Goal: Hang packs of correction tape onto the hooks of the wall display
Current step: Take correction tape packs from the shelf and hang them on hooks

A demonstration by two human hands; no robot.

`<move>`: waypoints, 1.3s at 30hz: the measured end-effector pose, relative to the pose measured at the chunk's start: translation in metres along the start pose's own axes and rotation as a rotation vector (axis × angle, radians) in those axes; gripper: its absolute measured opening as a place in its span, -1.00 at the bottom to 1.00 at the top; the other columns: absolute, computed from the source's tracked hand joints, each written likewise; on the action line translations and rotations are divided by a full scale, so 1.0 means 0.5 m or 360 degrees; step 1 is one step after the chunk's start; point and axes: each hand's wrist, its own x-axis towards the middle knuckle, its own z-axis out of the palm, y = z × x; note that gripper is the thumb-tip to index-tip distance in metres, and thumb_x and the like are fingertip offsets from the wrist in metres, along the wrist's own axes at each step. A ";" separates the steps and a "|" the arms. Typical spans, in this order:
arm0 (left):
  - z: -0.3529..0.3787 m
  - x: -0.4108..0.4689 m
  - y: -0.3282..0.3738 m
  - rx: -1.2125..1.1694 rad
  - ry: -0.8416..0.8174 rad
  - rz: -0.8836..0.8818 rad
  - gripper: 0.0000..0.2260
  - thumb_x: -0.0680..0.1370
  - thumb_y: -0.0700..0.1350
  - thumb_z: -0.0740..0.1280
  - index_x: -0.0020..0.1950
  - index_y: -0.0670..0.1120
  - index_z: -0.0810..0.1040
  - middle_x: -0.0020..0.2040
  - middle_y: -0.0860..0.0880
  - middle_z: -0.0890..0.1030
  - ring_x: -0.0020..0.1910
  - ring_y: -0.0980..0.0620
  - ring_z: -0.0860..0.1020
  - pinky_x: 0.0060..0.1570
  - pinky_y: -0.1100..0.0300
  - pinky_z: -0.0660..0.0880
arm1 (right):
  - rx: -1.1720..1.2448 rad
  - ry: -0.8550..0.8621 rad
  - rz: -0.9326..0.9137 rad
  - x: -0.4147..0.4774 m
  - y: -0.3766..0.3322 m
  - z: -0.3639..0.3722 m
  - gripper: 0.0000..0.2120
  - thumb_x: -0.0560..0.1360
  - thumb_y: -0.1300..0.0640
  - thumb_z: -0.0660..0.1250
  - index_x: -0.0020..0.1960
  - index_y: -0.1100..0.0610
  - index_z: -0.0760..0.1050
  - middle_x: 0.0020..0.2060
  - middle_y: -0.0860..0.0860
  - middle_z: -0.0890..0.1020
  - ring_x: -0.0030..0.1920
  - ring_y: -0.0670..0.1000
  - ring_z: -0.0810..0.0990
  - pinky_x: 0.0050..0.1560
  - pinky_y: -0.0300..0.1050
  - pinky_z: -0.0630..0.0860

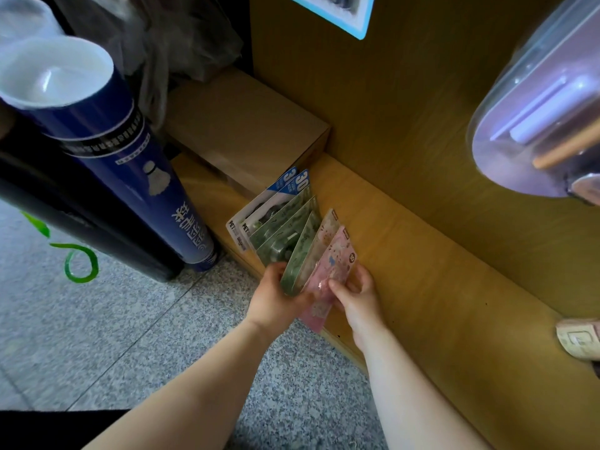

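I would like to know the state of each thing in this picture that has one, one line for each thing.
Left hand: grips the green patterned packs.
Right hand: pinches the pink patterned pack.
Blue-and-white card packs: on edge, unheld, not hung.
Brown cardboard box: closed.
Dark blue shuttlecock tube: standing, white lid on.

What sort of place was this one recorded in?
Most likely a small stationery or general-goods shop: carded packs are fanned out along a low wooden display ledge, a blue shuttlecock tube stands beside it, and a brown cardboard box sits at the ledge's far end.
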 end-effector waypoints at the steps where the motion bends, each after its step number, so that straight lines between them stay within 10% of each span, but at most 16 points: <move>1: 0.003 0.005 -0.002 -0.0082 -0.0046 -0.0034 -0.38 0.33 -0.12 0.50 0.31 -0.11 0.30 0.10 -0.01 0.54 0.02 0.04 0.52 -0.06 0.25 0.53 | -0.0022 -0.0011 0.0000 -0.001 0.000 -0.002 -0.39 0.47 0.32 0.29 0.45 0.11 0.16 0.39 0.12 0.36 0.38 0.07 0.35 0.31 -0.03 0.36; 20: 0.020 -0.045 -0.016 -0.0632 -0.0317 -0.0160 -0.42 0.31 -0.26 0.41 0.29 -0.09 0.35 0.12 -0.14 0.59 0.08 -0.09 0.58 0.14 -0.03 0.51 | -0.0229 -0.0050 -0.0083 -0.083 -0.021 -0.023 -0.57 0.50 0.28 0.26 0.35 0.11 0.33 0.35 0.05 0.42 0.26 -0.01 0.42 0.09 -0.28 0.41; 27: -0.027 -0.150 0.010 -0.0829 -0.0438 -0.0179 -0.64 0.46 -0.32 0.32 0.20 -0.08 0.36 -0.03 -0.11 0.61 -0.14 -0.04 0.62 -0.33 0.22 0.57 | -0.0437 -0.0052 -0.0288 -0.212 -0.061 -0.036 -0.58 0.52 0.29 0.23 0.37 0.17 0.31 0.33 0.05 0.41 0.12 -0.14 0.34 -0.28 -0.63 0.39; 39: -0.204 -0.394 0.152 -0.0921 -0.0572 0.0292 -0.79 0.50 -0.30 0.24 0.02 -0.01 0.42 -0.14 -0.09 0.65 -0.27 0.00 0.66 -0.36 0.18 0.57 | -0.0531 -0.0031 -0.0940 -0.512 -0.171 0.011 -0.74 0.50 0.20 0.27 0.07 -0.11 0.36 0.09 -0.19 0.40 0.16 -0.19 0.32 -0.09 -0.58 0.36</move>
